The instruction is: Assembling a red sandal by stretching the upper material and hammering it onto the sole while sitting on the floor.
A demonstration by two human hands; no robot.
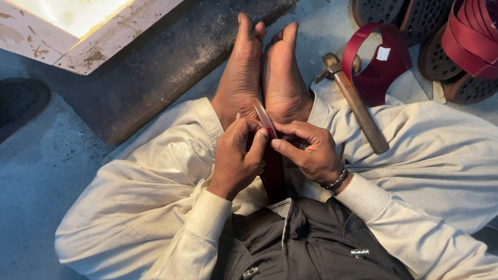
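Person sits cross-legged on floor [20,196]. Left hand [235,159] and right hand [310,151] both pinch dark red strap [267,126], fingers clenched on it, just above bare feet [267,72]. Hammer [355,103] rests on right knee.

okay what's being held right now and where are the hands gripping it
A dark red strap, pinched at its upper edge between both hands: left hand and right hand. The rest hangs down between them.

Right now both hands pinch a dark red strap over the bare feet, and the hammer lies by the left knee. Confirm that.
Not quite: the hammer lies by the right knee, as the head view shows. Both the left hand and right hand do pinch the dark red strap over the bare feet.
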